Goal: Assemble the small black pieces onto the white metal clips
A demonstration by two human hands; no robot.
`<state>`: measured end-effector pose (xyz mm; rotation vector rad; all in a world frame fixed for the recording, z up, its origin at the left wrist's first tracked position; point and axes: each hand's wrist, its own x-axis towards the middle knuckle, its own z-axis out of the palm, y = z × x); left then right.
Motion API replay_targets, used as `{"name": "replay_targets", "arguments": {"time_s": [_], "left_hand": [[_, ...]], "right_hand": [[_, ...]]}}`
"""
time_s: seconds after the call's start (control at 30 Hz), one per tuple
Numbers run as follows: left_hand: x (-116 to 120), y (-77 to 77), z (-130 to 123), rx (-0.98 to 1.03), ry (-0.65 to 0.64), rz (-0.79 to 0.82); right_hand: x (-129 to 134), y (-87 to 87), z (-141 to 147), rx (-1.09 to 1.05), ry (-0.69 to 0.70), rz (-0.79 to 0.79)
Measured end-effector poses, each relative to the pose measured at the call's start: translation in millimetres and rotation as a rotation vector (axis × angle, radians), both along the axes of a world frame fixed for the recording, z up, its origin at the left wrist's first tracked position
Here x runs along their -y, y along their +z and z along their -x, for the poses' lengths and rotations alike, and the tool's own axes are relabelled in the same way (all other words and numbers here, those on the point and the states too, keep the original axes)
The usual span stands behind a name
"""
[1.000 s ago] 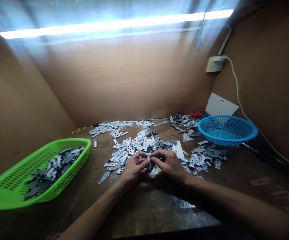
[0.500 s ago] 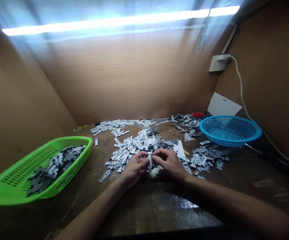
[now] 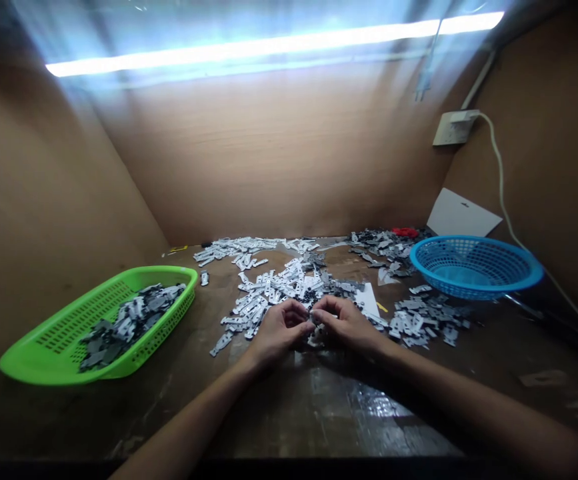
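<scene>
My left hand and my right hand meet at the near edge of a pile of light metal pieces. Thumb and fingers of each hand are pinched together, and the fingertips nearly touch. Whatever lies between them is too small and dark to make out. Small black parts lie just beyond the fingertips. More grey pieces are spread to the right of my right hand.
At the left stands a green basket holding grey and white pieces. A blue basket is at the right, near a white card and a cable. A red item lies at the back.
The view has shifted, so the scene sits further right. The light piece that stood upright between my fingers earlier no longer shows there.
</scene>
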<state>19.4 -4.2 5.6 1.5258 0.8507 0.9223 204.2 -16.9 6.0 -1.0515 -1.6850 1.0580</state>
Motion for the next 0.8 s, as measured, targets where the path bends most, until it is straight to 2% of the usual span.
{"name": "replay_targets", "arguments": {"time_s": [0.17,0.33,0.53,0.6,0.67,0.8], "left_hand": [[3,4.8,1,-0.103,-0.029,-0.097],[8,9.5,0,-0.165,-0.052,-0.226],[9,10.7,4,-0.372,0.019,-0.485],[4,18.0,15,-0.485,0.124,-0.603],[-4,31.0,37,-0.621,0.31,-0.683],[-25,63.2,117,-0.912,0.784,-0.652]], "right_hand": [[1,2.0,-1,0.123,0.054,-0.098],[6,10.1,-1,0.128,0.015,-0.198],[7,5.7,1,0.213,-0.005,-0.279],[6,2.3,0,0.2,-0.03,-0.298],[4,0.0,-2,0.2,-0.083,-0.331],[2,-1.7,-7,0.237,-0.155,-0.404]]}}
